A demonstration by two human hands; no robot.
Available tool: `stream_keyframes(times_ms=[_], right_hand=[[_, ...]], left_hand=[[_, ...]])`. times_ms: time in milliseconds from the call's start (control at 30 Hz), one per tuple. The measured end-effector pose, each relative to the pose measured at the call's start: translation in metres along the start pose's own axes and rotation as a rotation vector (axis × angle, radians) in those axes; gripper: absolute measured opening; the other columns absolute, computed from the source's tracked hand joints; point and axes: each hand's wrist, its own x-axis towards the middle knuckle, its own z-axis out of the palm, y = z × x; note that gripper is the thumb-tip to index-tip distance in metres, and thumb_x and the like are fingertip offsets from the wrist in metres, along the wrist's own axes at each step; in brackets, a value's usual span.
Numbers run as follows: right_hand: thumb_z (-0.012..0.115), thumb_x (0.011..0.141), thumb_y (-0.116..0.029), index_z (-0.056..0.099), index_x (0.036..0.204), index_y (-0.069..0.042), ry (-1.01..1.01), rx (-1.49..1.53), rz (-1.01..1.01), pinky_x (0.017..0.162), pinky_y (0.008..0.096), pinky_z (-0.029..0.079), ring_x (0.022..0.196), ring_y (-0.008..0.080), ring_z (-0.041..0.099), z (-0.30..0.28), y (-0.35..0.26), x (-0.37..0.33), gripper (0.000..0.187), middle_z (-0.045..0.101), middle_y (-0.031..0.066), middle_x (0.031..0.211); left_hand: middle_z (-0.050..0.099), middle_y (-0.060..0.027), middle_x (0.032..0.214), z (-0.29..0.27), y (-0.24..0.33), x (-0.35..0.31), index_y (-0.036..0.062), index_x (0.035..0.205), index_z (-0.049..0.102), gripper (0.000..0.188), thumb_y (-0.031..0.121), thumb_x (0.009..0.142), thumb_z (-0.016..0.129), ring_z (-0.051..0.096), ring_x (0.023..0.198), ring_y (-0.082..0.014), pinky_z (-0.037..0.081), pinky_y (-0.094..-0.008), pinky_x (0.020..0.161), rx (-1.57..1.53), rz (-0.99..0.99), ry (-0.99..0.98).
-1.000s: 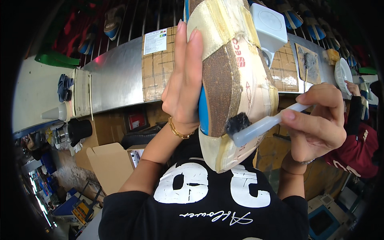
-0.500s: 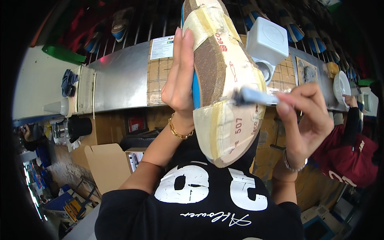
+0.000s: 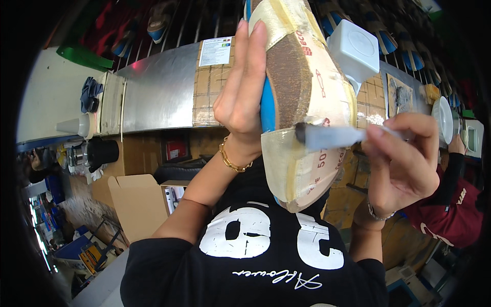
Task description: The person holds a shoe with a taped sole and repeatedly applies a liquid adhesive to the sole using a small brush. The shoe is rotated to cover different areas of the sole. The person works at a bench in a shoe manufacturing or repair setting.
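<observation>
Your left hand (image 3: pixel 243 102) grips shoe (image 3: pixel 291 84), sole (image 3: pixel 322 105) toward you. Your right hand (image 3: pixel 401 161) pinches brush (image 3: pixel 335 137), blurred tip at sole. White container (image 3: pixel 353 48) just beyond your hands.

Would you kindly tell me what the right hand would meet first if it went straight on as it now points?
Probably the shoe's underside: the right hand points leftward across it, with the pale-handled brush leading. Depth is unclear, so the brush may be touching it.
</observation>
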Motion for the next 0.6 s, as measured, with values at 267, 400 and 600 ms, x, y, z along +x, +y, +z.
stream_keyframes(times_ms=[267,400,600], right_hand=[[0.077,0.046,0.000,0.083,0.084,-0.017,0.008,0.062,-0.065,0.062,0.0239,0.041,0.072,0.0152,0.055,0.004,0.008,-0.007,0.042,0.059,0.0049,0.084],[0.073,0.047,-0.003,0.083,0.083,-0.020,-0.057,0.087,-0.087,0.063,0.0265,0.039,0.072,0.0169,0.054,0.000,0.009,-0.009,0.041,0.059,0.0040,0.083],[0.081,0.054,-0.018,0.079,0.077,-0.019,-0.192,0.101,-0.106,0.067,0.0330,0.033,0.074,0.0192,0.051,-0.014,0.005,-0.012,0.023,0.059,0.0050,0.085]], left_hand=[[0.069,-0.0234,0.122,-0.009,0.002,0.001,-0.0094,0.135,0.057,0.065,0.015,0.080,0.082,0.073,0.098,-0.0257,0.059,-0.0314,0.081,0.036,-0.022,-0.052],[0.065,-0.0290,0.124,-0.010,0.004,-0.001,-0.0041,0.133,0.061,0.056,0.014,0.082,0.076,0.072,0.102,-0.0334,0.059,-0.0334,0.077,-0.005,-0.081,-0.079],[0.063,-0.0326,0.125,-0.015,0.009,0.000,0.0004,0.133,0.063,0.052,0.013,0.084,0.072,0.070,0.106,-0.0382,0.058,-0.0349,0.078,-0.093,-0.198,-0.164]])
